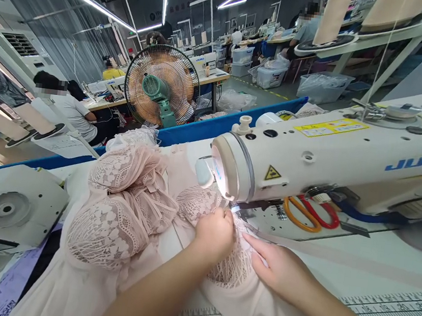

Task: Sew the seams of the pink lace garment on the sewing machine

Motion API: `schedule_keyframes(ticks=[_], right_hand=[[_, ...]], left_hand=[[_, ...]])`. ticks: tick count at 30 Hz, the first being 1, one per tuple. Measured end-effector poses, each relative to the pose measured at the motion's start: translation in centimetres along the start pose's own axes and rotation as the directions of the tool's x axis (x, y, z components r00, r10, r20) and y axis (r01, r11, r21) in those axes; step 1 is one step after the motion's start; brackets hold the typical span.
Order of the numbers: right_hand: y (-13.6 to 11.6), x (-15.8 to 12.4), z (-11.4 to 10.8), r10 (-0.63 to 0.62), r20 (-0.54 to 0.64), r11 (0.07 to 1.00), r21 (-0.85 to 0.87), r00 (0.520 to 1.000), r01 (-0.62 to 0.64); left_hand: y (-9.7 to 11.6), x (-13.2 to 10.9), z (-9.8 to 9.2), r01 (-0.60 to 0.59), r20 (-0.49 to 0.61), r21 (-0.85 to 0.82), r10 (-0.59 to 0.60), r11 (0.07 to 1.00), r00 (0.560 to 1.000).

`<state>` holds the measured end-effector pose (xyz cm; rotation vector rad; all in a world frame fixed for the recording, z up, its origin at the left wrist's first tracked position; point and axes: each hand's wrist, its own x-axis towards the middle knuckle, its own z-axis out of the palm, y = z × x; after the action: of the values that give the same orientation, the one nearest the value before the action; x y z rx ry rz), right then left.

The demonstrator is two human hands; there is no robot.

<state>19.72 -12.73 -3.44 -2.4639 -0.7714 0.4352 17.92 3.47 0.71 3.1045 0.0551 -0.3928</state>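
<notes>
A pale pink lace-cupped garment (pixel 234 268) lies under the head of a white sewing machine (pixel 311 155). Close beside the needle area, my left hand (pixel 215 233) is closed, its curled fingers gripping the lace fabric. My right hand (pixel 278 269) rests on the garment's edge to the right, with thumb and forefinger stretched out and a small gap between them. The needle itself is mostly hidden by the machine head and my left hand. A light strip of fabric (pixel 360 261) runs across the table from the right toward the needle area.
More lace-cupped garments (pixel 110 227) are heaped to the left. Scissors with orange and red handles (pixel 304 215) lie behind the machine's needle area. A ruler strip (pixel 400 307) marks the table. Beyond a blue-edged trough (pixel 231 122) stand a large fan (pixel 161 88) and several people at machines.
</notes>
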Motion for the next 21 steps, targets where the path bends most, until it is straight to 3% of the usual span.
schedule_keyframes(ticks=[14, 21], right_hand=[[-0.6, 0.5, -1.0, -0.004, 0.01, 1.0, -0.021, 1.0, 0.005], [-1.3, 1.1, -1.7, 0.054, 0.1, 0.995, -0.084, 0.994, -0.045]], left_hand=[[-0.3, 0.7, 0.4, 0.012, -0.045, -0.015, -0.013, 1.0, 0.999], [-0.8, 0.8, -0.1, 0.019, -0.063, -0.028, -0.021, 0.999, 0.998]])
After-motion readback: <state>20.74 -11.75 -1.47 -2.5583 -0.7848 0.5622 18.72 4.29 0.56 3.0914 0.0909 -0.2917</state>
